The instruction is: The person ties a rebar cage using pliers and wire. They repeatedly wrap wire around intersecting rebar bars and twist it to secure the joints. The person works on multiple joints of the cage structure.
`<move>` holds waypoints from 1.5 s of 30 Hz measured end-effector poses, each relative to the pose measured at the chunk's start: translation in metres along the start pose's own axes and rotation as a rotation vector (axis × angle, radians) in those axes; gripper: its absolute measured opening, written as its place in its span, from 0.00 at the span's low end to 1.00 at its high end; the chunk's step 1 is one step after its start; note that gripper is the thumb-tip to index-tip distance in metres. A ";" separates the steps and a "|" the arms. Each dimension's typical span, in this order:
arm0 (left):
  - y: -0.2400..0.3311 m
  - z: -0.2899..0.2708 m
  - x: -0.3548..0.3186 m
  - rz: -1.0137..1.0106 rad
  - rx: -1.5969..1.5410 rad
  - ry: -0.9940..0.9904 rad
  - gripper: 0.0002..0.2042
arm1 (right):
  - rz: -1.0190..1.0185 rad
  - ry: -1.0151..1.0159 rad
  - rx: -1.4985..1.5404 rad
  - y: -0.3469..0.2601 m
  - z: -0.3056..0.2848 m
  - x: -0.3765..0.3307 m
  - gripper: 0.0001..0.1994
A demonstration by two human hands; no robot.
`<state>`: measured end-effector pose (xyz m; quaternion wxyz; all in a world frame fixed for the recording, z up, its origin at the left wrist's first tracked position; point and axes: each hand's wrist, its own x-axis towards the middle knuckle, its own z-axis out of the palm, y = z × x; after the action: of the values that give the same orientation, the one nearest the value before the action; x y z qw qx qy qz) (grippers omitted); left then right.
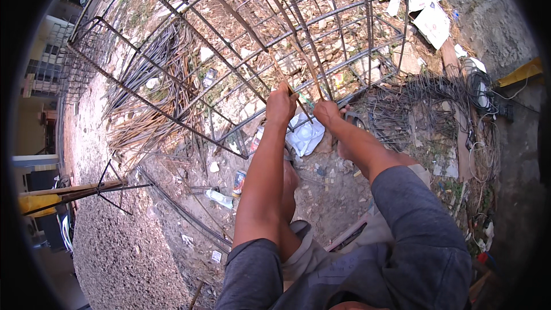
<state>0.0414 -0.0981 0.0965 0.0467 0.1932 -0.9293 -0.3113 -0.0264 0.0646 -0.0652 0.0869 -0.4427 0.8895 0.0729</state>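
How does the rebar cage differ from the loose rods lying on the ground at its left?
The rebar cage is an assembled open frame with crossing bars; the loose rods lie flat in an untidy pile. Both hands, left hand and right hand, grip the cage; nobody touches the rods. Both look rusty brown.

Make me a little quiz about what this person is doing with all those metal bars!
1. True or false: both hands are up at the metal bar cage.
2. What lies on the ground just below the hands? A) a crumpled white bag B) a red bucket C) a blue shoe
3. Fill in: the tangled coil of thin ____ lies to the person's right.

Key:
1. True: the left hand and right hand both grip bars there.
2. A, the white bag.
3. Wire.
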 end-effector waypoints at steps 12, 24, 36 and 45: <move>0.009 -0.004 -0.002 -0.017 0.003 -0.006 0.15 | 0.062 0.036 -0.021 -0.003 0.000 -0.004 0.08; -0.004 -0.004 -0.003 -0.041 0.019 -0.005 0.15 | 0.135 0.012 0.111 -0.018 -0.013 -0.007 0.09; 0.007 -0.005 0.000 -0.022 -0.013 -0.003 0.15 | 0.072 -0.057 0.103 0.000 -0.007 -0.007 0.09; -0.001 -0.002 0.001 -0.011 0.024 0.005 0.16 | -0.106 -0.033 -0.082 0.011 0.008 -0.007 0.08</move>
<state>0.0411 -0.1004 0.0972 0.0449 0.1994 -0.9318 -0.3000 -0.0300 0.0783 -0.0706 0.0873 -0.4909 0.8596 0.1120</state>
